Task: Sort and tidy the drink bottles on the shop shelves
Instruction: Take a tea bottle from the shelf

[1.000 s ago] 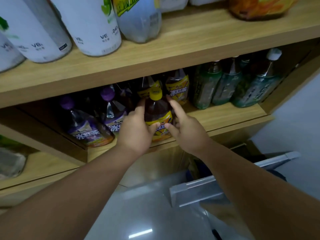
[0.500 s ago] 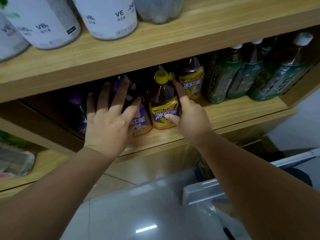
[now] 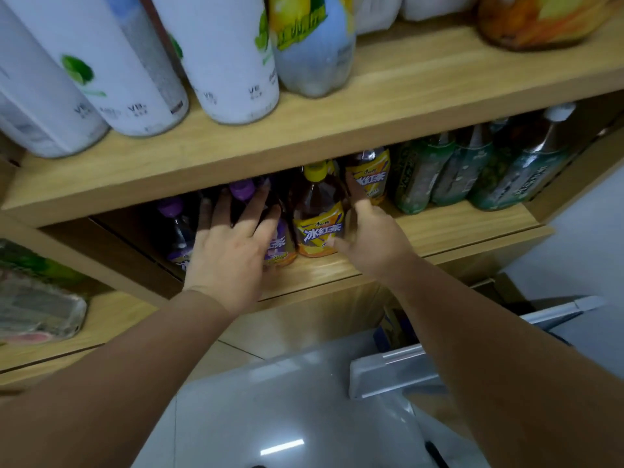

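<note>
Under the upper board (image 3: 304,140), on the lower shelf (image 3: 456,228), head view: a yellow-capped iced tea bottle (image 3: 317,214) stands upright near the front edge; the right hand (image 3: 371,238) wraps its right side, thumb low on the label, fingers reaching behind, likely to steady it or slide it into line; the left hand (image 3: 229,251), just left of that bottle, lies flat with fingers spread across the purple-capped bottles (image 3: 241,190), seemingly herding them together, clear of the yellow row; hands apart, bottle between them; behind-right of it, a matching iced tea bottle (image 3: 371,177); further right, green-labelled bottles (image 3: 449,173) grouped by kind.
</note>
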Tool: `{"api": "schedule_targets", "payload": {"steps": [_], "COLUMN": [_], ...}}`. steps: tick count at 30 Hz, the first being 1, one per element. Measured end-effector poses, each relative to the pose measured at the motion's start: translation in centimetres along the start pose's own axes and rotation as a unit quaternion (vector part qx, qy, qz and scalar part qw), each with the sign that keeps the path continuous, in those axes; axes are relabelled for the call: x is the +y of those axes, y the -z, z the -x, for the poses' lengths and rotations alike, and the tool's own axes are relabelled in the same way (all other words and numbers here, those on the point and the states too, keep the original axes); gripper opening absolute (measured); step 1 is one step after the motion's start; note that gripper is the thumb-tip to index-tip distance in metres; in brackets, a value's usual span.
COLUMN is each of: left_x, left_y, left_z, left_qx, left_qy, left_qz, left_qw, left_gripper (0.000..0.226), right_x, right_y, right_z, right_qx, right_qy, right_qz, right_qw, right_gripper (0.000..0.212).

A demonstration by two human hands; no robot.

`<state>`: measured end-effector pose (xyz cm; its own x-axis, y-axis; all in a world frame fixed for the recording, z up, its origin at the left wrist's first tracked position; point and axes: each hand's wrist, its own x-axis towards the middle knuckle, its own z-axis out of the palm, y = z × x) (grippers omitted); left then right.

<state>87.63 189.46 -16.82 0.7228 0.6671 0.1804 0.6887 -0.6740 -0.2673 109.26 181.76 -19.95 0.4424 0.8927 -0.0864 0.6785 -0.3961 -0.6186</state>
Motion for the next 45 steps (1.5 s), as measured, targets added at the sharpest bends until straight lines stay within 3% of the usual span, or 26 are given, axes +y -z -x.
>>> {"api": "schedule_targets", "payload": {"steps": [3, 7, 10, 13, 16, 19, 25, 29, 32, 39, 45], "left_x": [1.9, 5.0, 8.2, 10.4, 11.7, 13.0, 14.6, 14.4, 14.2, 14.7, 15.5], "left_y": [4.0, 9.7, 14.7, 19.6, 23.0, 26.0, 27.5, 27.0, 26.2, 27.2, 27.6], "left_z": [1.4, 2.9, 3.0, 0.3, -4.9, -10.4, -18.4, -20.1, -20.3, -16.2, -8.8], "left_qx": [-0.054, -0.088, -0.064, -0.003, 0.075, 0.069, 0.02, 0.004, -0.014, 0.025, 0.033], "left_qy": [0.002, -0.019, 0.002, -0.018, -0.02, 0.042, 0.106, 0.109, 0.11, 0.1, 0.083], "left_qz": [0.013, 0.126, 0.277, 0.352, 0.399, 0.458, 0.572, 0.636, 0.649, 0.621, 0.69], "left_qw": [0.998, 0.988, 0.959, 0.936, 0.914, 0.885, 0.813, 0.764, 0.752, 0.777, 0.718], "left_gripper": [0.097, 0.086, 0.077, 0.066, 0.055, 0.06, 0.066, 0.074, 0.077, 0.077, 0.079], "right_x": [-0.3, -0.3, 0.1, 0.2, 0.1, -0.4, -0.3, 0.1, 0.1, -0.2, 0.2], "right_y": [4.4, 11.8, 17.3, 23.0, 27.7, 30.7, 32.5, 32.5, 32.1, 31.8, 29.8], "right_z": [2.9, 7.4, 9.9, 10.1, 7.7, 4.3, -0.8, -1.8, -1.8, 2.8, 10.4], "right_qx": [0.003, 0.068, 0.166, 0.232, 0.24, 0.22, 0.108, 0.06, 0.077, 0.106, 0.126], "right_qy": [0.014, 0.033, 0.082, 0.082, 0.053, 0.058, 0.052, 0.057, 0.063, 0.105, 0.119], "right_qz": [0.0, -0.018, -0.045, -0.074, -0.108, -0.15, -0.231, -0.264, -0.27, -0.277, -0.29], "right_qw": [1.0, 0.997, 0.982, 0.966, 0.963, 0.962, 0.966, 0.961, 0.958, 0.949, 0.941], "right_gripper": [0.076, 0.065, 0.046, 0.036, 0.053, 0.067, 0.097, 0.092, 0.088, 0.067, 0.068]}}
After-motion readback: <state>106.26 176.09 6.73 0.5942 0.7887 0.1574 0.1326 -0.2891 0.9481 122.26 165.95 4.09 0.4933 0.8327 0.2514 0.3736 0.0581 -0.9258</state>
